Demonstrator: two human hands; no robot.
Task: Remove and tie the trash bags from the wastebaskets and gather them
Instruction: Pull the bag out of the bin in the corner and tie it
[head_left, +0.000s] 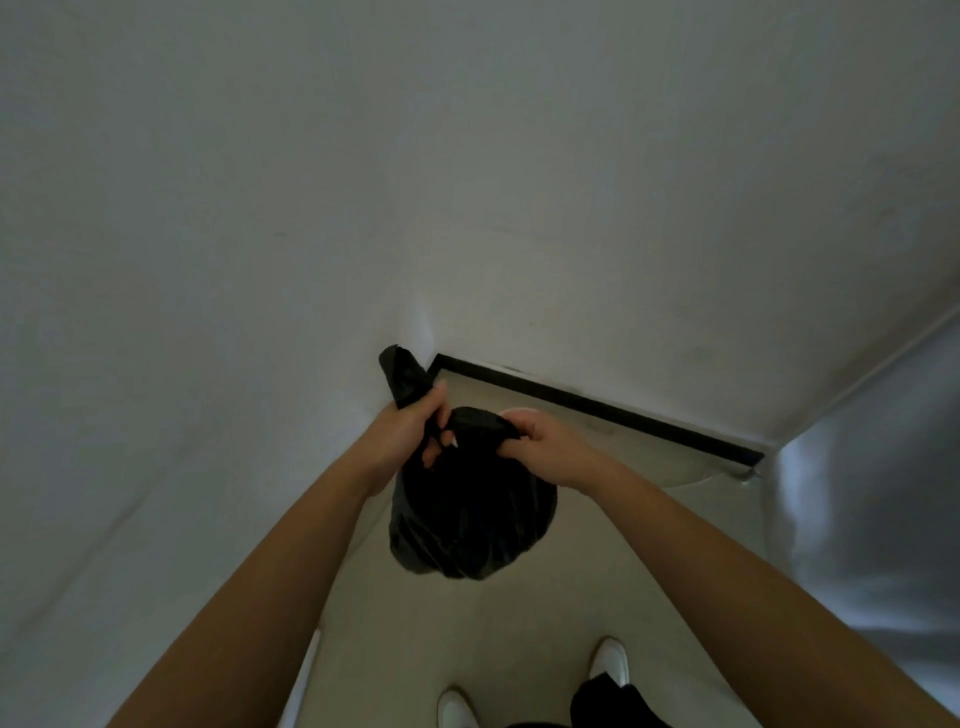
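Left grip (410, 431): I see it clamped on one twisted flap of the bag, the flap's end sticking up past the fingers.
Right grip (545, 447): clamped on the opposite flap, pinched at the bag's top.
Trash bag (472, 525): black and bulging, held between both grips over the floor (415, 623), near its far corner.
Pale rim (519, 411): a sliver just behind the bag's top; I cannot tell what it belongs to.
Baseboard (597, 410): black strip along the floor's far edge.
Shoes (610, 660): white, at the near edge.

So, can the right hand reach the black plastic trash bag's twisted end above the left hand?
Probably yes: the twisted end stands clear, though the right hand pinches the black plastic trash bag.
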